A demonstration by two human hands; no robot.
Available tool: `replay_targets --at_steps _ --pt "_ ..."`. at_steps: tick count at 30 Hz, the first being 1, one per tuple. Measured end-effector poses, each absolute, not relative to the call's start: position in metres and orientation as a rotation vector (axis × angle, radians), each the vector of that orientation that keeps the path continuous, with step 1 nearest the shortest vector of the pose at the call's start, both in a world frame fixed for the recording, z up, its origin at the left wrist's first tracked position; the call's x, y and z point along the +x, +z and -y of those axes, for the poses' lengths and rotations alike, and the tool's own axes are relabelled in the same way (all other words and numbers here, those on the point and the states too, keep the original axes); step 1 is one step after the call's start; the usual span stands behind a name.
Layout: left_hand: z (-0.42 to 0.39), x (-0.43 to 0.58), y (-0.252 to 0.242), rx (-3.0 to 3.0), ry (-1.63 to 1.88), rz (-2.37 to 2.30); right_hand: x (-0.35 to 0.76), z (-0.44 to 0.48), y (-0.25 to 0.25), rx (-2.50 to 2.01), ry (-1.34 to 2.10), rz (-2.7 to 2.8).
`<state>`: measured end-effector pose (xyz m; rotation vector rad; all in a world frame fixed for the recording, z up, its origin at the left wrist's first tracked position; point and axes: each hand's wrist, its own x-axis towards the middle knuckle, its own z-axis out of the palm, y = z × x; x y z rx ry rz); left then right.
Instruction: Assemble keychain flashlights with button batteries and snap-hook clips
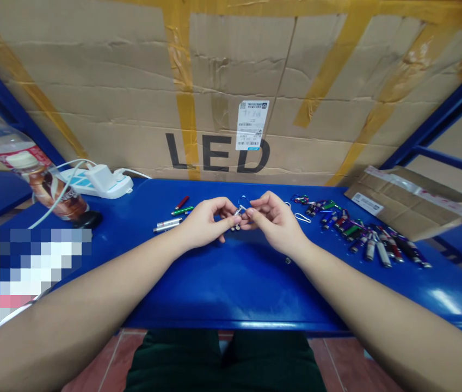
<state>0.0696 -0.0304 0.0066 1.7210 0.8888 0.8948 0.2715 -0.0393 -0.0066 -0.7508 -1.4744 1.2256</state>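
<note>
Head view, and from where I'm standing the worker's hands meet abt. mid-table, over the blue tabletop (231,288). L. hand (210,220) pinches a small silver piece (239,211) btwn thumb and fingers; R. hand (275,223) has thumb and fingertips closed on it from the other side, w/ a thin wire loop (244,196) standing up btwn the two. Prob. a clip, but it's too small to be sure. Just beyond the L. hand lie a red tube (182,203), a green tube (182,210) and some silver tubes (168,224). Near the R. hand there's a loose silver clip (303,218), then a heap of coloured tubes (353,231) w/ clips, beside a small taped carton (414,201). Far L.: white power strip (118,188) w/ a plug in, plus a brown-labelled bottle (57,188). Behind it all, a big cardboard box (133,109) marked "LED", w/ yellow tape and a shipping label (252,125).
</note>
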Motion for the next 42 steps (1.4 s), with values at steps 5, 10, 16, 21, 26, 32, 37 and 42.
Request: replay_targets --at_steps 5,10,16,21,26,32,37,42 --pt "0.031 0.069 0.007 1.727 0.897 -0.894 0.271 0.040 -0.005 -0.771 1.230 1.489" --pt "0.032 0.071 0.008 1.733 0.928 -0.909 0.270 0.042 -0.005 -0.779 1.255 1.493" --pt "0.031 0.069 0.010 1.744 0.913 -0.943 0.272 0.044 0.001 -0.837 1.228 1.543" --pt "0.029 0.064 0.011 1.814 0.880 -1.000 0.284 0.044 0.010 -0.904 1.165 1.641" --pt "0.028 0.060 0.014 2.022 0.904 -0.951 0.295 0.041 0.017 -0.914 1.030 1.718" --pt "0.028 0.058 0.011 2.193 0.862 -0.848 0.294 0.041 0.013 -0.876 1.096 1.812" --pt "0.026 0.055 0.008 2.207 0.817 -0.788 0.295 0.043 0.013 -0.817 1.162 1.895" --pt "0.027 0.054 0.010 2.192 0.693 -0.779 0.304 0.039 0.018 -0.896 1.139 1.851"
